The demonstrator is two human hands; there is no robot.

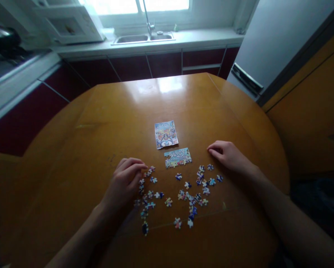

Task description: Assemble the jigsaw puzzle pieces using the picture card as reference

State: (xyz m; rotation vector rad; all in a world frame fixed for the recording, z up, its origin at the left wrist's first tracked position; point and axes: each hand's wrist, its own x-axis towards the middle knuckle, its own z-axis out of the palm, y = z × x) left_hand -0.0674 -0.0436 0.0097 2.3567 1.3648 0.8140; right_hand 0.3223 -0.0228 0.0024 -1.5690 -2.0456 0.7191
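Observation:
Several small, colourful loose puzzle pieces (180,195) lie scattered on the round wooden table (113,119) in front of me. An assembled strip of puzzle (177,157) lies just beyond them, with a small reference picture card (166,134) behind it. My left hand (124,182) rests with fingers curled at the left edge of the scatter, its fingertips touching a piece near the top; whether it grips that piece is unclear. My right hand (228,154) lies palm down on the table, right of the assembled strip, fingers loosely together, holding nothing.
Behind the table runs a kitchen counter with a steel sink and tap (144,37) under a bright window. A white microwave (72,24) stands at the back left, a grey fridge (267,44) at the right, and dark red cabinets (156,65) below the counter.

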